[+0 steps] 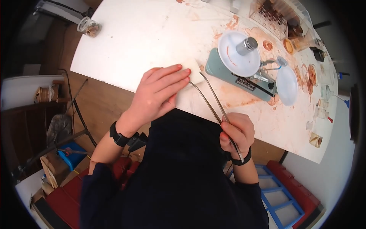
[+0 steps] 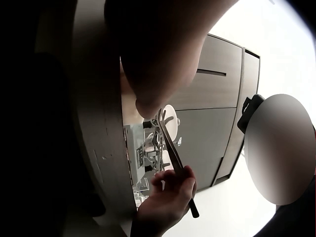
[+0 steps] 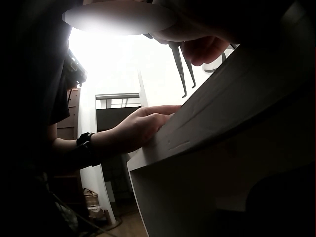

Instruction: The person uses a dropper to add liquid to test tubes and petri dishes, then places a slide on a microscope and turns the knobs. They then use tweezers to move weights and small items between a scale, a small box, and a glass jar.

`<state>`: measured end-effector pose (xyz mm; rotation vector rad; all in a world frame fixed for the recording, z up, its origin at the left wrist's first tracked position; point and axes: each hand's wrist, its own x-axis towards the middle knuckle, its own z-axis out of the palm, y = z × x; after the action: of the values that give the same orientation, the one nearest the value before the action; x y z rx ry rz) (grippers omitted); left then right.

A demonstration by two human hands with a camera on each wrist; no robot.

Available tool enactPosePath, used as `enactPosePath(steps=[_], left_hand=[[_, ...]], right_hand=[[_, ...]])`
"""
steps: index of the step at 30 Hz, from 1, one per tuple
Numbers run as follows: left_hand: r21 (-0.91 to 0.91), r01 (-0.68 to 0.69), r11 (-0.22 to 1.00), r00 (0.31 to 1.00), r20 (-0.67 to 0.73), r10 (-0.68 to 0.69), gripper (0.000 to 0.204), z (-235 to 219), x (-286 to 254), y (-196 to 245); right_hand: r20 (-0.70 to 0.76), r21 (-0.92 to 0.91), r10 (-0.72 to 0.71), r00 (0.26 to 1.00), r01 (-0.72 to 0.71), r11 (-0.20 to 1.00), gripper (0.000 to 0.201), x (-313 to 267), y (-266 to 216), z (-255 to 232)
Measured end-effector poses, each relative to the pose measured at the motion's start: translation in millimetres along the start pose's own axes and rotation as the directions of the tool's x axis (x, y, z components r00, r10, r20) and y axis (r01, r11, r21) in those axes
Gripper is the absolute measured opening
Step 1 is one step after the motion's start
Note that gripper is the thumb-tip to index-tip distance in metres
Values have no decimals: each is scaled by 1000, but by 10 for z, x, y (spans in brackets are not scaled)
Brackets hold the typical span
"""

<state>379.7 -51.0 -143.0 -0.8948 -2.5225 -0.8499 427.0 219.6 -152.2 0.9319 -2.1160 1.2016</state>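
Note:
Long metal tweezers (image 1: 212, 100) with bent tips are pinched between the thumb and fingers of my right hand (image 1: 238, 133), their two arms apart. In the head view the tips lie close to the fingertips of my left hand (image 1: 158, 89). That hand lies with fingers extended over a pale, flat square piece (image 1: 192, 68) near the table's front edge; what is under the palm is hidden. The left wrist view also shows the tweezers (image 2: 170, 145) in my right hand (image 2: 170, 200). From the right wrist, my left hand (image 3: 140, 127) appears at the table edge.
A green balance (image 1: 228, 78) with two white pans stands right of the left hand, a metal weight (image 1: 247, 45) on its near-left pan. Behind is a clear rack (image 1: 268, 19); glassware and reddish stains spread on the right. A glass jar (image 1: 89, 27) stands far left on the white table (image 1: 129, 45).

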Motion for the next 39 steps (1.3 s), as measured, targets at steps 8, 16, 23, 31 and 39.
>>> enactPosePath(steps=[8, 16, 23, 31, 39], left_hand=[[64, 133, 989, 988, -85, -127, 45, -475, 122, -242], [279, 128, 952, 956, -290, -44, 33, -970, 748, -1452], [439, 425, 792, 891, -358, -280, 35, -1180, 1241, -2685], [652, 397, 646, 910, -189, -368, 33, -1069, 1314, -3102], [591, 446, 672, 856, -63, -513, 37, -1083, 1273, -3022]], right_hand=[[-13, -6, -2, 1000, 2, 1000, 16, -18, -20, 10], [7, -47, -20, 1000, 21, 999, 19, 37, -23, 56], [-15, -73, -28, 1000, 27, 997, 19, 69, -25, 78], [-44, -75, -44, 998, 41, 996, 19, 56, -11, 78], [-52, -74, -42, 998, 38, 997, 19, 47, -18, 67]])
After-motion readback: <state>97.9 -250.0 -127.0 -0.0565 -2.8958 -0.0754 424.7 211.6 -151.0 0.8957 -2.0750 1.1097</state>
